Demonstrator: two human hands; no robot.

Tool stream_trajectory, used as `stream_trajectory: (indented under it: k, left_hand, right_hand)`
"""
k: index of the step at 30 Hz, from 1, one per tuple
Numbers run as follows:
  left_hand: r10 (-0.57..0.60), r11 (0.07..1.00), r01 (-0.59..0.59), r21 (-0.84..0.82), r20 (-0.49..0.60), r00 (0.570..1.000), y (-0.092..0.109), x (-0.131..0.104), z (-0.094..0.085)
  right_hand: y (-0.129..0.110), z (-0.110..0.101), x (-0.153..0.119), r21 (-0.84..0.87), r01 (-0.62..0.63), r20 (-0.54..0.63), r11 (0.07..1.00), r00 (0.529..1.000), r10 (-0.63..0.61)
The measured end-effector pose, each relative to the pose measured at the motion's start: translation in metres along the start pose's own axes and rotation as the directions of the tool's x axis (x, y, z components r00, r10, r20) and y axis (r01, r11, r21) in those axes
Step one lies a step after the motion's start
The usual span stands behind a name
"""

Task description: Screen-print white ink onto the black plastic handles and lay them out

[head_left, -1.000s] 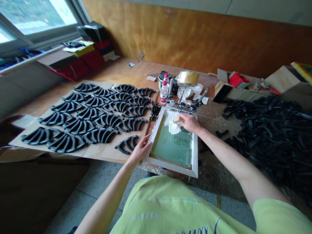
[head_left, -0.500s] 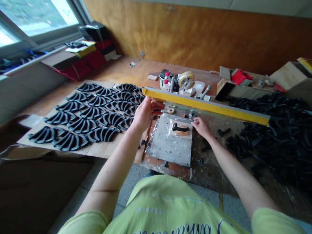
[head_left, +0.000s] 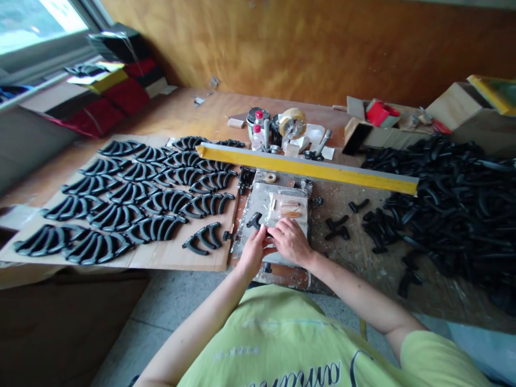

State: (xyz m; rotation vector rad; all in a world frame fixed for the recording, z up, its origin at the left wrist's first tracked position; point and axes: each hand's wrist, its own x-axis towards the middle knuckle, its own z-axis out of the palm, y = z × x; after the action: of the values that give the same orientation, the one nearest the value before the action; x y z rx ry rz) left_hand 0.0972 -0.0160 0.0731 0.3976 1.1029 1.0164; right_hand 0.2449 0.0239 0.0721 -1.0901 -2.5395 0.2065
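My left hand (head_left: 255, 250) and my right hand (head_left: 289, 240) meet over the front of the grey metal plate (head_left: 262, 196). Both are closed round a black curved part (head_left: 255, 220), whose wider end sticks out above my left fingers; the rest is hidden by my hands. Just behind my right hand, a light block with orange-brown pieces (head_left: 291, 207) lies on the plate with no black part on it. A yellow-edged bar (head_left: 310, 167) spans above the back of the plate.
Rows of black curved parts (head_left: 108, 215) cover cardboard on the left. A large heap of black parts (head_left: 455, 215) lies at the right. Bottles (head_left: 257, 134), a tape roll (head_left: 292, 123) and an open carton (head_left: 373, 137) stand behind the bar.
Both hands have drawn back toward my body and come together. The black part that lay on the block is gone from it. The view has shifted right.
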Motion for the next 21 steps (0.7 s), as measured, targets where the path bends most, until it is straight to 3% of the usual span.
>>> stream_trajectory:
  k: [2, 4, 5, 6, 9, 11, 13, 16, 18, 21]
  left_hand:
    - [0.017, 0.998, -0.013, 0.062, -0.06, 0.998, 0.0, -0.002, -0.01]
    - [0.035, 0.978, -0.012, 0.207, -0.107, 0.994, -0.001, -0.002, -0.029]
    - [0.047, 0.958, -0.008, 0.285, -0.13, 0.99, -0.003, -0.002, -0.039]
    - [0.058, 0.934, 0.0, 0.356, -0.151, 0.987, -0.005, -0.002, -0.05]
    - [0.07, 0.877, 0.048, 0.478, -0.226, 0.971, -0.015, -0.001, -0.08]
    - [0.099, 0.872, 0.053, 0.487, -0.281, 0.955, -0.022, 0.0, -0.095]
    - [0.134, 0.89, 0.031, 0.454, -0.326, 0.936, -0.026, 0.001, -0.105]
    - [0.164, 0.945, -0.041, 0.325, -0.36, 0.918, -0.022, 0.002, -0.111]
    - [0.164, 0.981, -0.115, 0.156, -0.357, 0.92, -0.011, 0.004, -0.107]
    - [0.165, 0.959, -0.231, -0.165, -0.339, 0.926, 0.019, 0.011, -0.092]
  right_hand:
    - [0.013, -0.001, -0.011, 0.058, -0.02, 0.071, 0.998, 0.997, 0.016]
    - [0.055, -0.005, -0.027, 0.053, -0.217, 0.116, 0.975, 0.971, 0.21]
    - [0.083, -0.007, -0.038, 0.0, -0.379, 0.118, 0.925, 0.919, 0.377]
    - [0.113, -0.01, -0.051, -0.041, -0.464, 0.11, 0.885, 0.878, 0.466]
    - [0.188, -0.012, -0.094, -0.171, -0.598, 0.191, 0.783, 0.76, 0.621]
    - [0.218, -0.008, -0.117, -0.24, -0.593, 0.262, 0.768, 0.722, 0.64]
    - [0.231, -0.002, -0.131, -0.23, -0.579, 0.228, 0.782, 0.749, 0.622]
    - [0.229, 0.005, -0.126, -0.114, -0.612, 0.028, 0.783, 0.786, 0.618]
    - [0.215, 0.007, -0.106, -0.034, -0.586, -0.051, 0.809, 0.81, 0.584]
    - [0.182, 0.013, -0.06, 0.07, -0.388, -0.073, 0.919, 0.917, 0.393]
